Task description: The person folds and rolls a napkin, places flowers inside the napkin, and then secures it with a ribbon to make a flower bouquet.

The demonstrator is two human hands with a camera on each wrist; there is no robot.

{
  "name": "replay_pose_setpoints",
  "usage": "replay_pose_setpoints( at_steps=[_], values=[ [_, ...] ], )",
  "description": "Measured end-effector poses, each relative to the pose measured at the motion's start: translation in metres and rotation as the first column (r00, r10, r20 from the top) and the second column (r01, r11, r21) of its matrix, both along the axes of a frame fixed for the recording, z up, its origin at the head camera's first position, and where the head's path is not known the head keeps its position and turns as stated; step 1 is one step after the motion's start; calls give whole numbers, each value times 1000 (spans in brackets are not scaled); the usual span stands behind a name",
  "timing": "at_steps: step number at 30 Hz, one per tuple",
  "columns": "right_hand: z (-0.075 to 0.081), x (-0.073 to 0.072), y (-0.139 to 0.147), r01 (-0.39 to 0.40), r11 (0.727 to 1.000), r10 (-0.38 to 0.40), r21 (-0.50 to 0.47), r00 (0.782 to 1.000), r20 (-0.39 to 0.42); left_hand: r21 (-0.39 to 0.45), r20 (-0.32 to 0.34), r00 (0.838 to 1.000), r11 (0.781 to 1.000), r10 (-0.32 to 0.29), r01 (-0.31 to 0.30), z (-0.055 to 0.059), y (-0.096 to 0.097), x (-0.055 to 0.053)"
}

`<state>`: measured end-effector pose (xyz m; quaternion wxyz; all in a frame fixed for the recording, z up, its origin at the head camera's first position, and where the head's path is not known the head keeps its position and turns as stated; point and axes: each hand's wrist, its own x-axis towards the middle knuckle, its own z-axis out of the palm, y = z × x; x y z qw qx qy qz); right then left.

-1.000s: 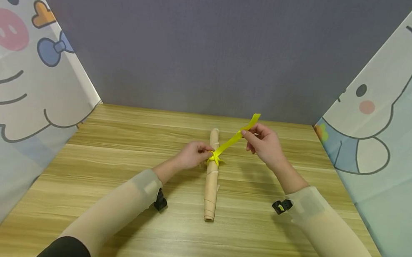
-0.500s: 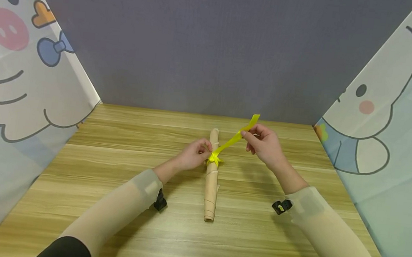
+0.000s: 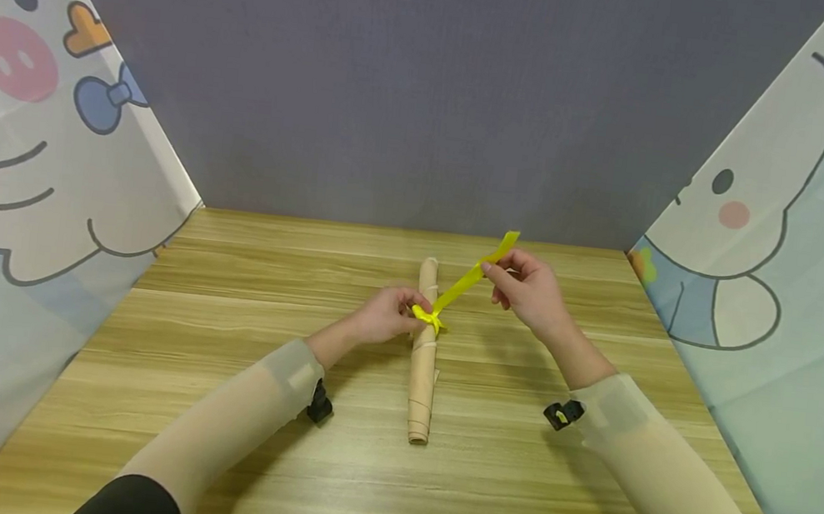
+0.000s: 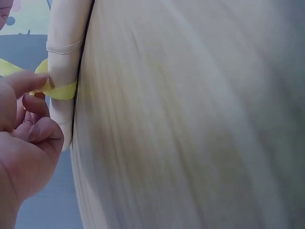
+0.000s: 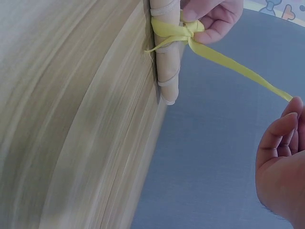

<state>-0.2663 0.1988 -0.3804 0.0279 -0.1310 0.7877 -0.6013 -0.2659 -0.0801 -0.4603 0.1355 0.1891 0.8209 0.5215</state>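
Note:
A slim, rolled-up beige sheet (image 3: 422, 384), leather-like with spiral edges, lies lengthwise on the wooden table. Yellow ribbon (image 3: 458, 288) circles it beyond its middle, with a knot on top and a short tail beside it. My left hand (image 3: 388, 315) pinches a loop of that ribbon right at the knot, thumb and forefinger together. Up and to the right, my right hand (image 3: 529, 290) pinches the long ribbon tail, which runs taut from the knot; its free end sticks up past the fingers. In the right wrist view the knot (image 5: 191, 29) sits against the left fingertips.
The wooden table (image 3: 268, 259) ends at a grey back panel (image 3: 428, 108). Cartoon-printed cloths (image 3: 41, 126) stand along the left and right sides. Black wrist cameras hang under both sleeves, low over the table.
My left fingers drew back a little from the knot, then closed on the ribbon there again, shaping a small loop on the left. The right hand stays put; the tail's tip dipped slightly.

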Motion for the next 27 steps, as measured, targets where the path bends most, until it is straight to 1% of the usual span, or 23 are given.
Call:
replay_pose_setpoints(
  at_steps=[5, 10, 12, 18, 22, 27],
  values=[
    [-1, 0, 0, 1, 1000, -1, 5, 1000, -4, -31, -59, 998, 999, -19, 17, 0, 0, 2],
    [-2, 0, 0, 5, 1000, -5, 5, 1000, -10, -62, -129, 992, 998, -14, 6, -1, -2, 2],
    [-3, -1, 0, 5, 1000, -5, 6, 1000, -15, -70, -147, 989, 998, -9, -1, -1, -2, 2],
    [-2, 0, -1, 0, 1000, 0, 0, 1000, -17, -64, -156, 988, 998, -11, 1, -2, -1, 1],
    [-2, 0, -1, -2, 1000, 2, -2, 1000, -19, -49, -184, 983, 999, -18, 10, -3, 0, 0],
    [-4, 0, -1, -4, 1000, 4, -2, 1000, -20, -73, -171, 984, 997, -40, 28, -4, 0, 0]
  ],
)
